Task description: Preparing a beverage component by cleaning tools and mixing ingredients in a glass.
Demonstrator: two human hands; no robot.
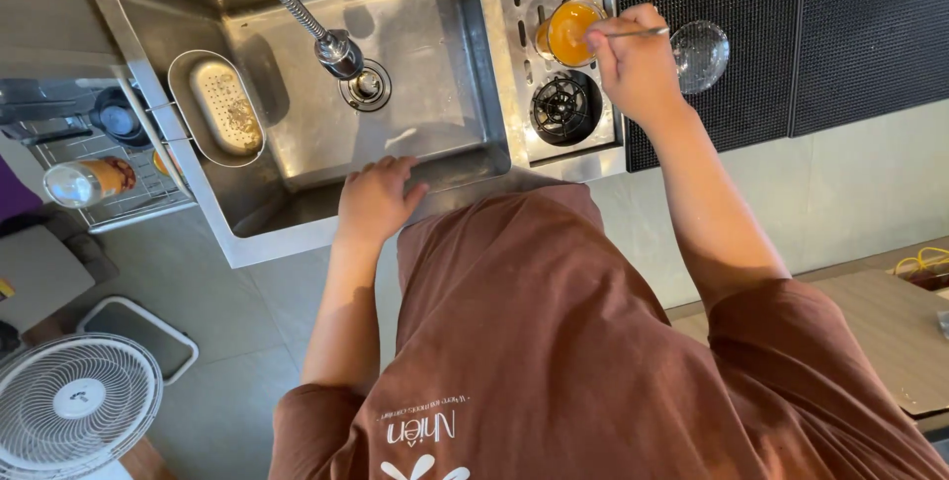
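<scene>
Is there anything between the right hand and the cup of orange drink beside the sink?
Nothing visible stands between them. The right hand is directly at the cup of orange drink, and its fingers hold a thin metal stirrer at the cup's rim. The left hand rests apart, on the sink's front edge.

Right hand (638,65): pinches a thin metal spoon (633,32) over the orange-filled glass cup (568,32).
Left hand (376,198): rests on the stainless steel sink (435,65) near rim.
Far right: clear glass lid (700,53) on black mat (771,45).

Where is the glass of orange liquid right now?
In the head view, the glass of orange liquid stands on the slotted steel drainboard right of the sink, under the right hand.
</scene>
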